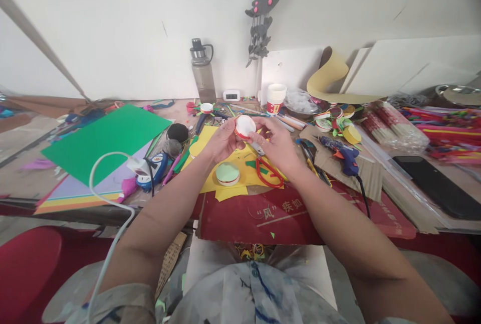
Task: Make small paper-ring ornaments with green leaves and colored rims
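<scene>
Both my hands are raised over the middle of the cluttered craft table. My left hand [221, 139] and my right hand [274, 144] together pinch a small round white piece with a red rim [244, 126], fingers closed on its edges. Below them a pale green disc on a roll [227, 173] lies on yellow paper [225, 192]. Red-handled scissors [267, 172] rest just under my right hand.
A green sheet [108, 139] lies left over coloured paper. A blue glue gun [343, 153] and a black phone [436, 183] sit right. At the back stand a water bottle [202, 72] and a paper cup [275, 98]. A white cable [108, 198] loops left.
</scene>
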`<state>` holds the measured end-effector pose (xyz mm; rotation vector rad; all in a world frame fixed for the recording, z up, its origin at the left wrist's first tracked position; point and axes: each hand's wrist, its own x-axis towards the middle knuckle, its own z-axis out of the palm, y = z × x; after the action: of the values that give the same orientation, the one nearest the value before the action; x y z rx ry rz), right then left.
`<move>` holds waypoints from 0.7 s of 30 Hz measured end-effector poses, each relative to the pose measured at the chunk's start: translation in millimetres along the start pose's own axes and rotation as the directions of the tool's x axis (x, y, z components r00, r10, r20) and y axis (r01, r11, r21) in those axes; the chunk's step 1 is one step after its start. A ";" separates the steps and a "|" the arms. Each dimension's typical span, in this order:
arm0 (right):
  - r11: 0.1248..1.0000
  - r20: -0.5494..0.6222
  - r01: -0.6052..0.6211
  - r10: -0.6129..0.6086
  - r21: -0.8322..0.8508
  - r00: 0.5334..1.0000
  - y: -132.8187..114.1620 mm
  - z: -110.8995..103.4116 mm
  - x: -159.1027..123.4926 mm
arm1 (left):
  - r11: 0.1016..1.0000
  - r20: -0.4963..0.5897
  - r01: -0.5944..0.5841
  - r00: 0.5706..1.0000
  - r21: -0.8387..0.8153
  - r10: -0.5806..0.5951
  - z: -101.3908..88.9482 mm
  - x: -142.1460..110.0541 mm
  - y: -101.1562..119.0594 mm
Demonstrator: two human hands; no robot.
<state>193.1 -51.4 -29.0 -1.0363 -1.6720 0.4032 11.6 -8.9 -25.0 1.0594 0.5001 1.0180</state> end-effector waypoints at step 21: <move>0.986 0.102 -0.142 0.151 -0.088 0.983 7.1 4.3 -1.5 | 0.980 -0.042 0.016 0.999 0.198 -0.008 -3.5 0.6 -6.6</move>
<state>192.4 -47.5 -36.5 -1.2205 -1.7254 0.4997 12.2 -7.5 -32.3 1.2120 0.6516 0.9955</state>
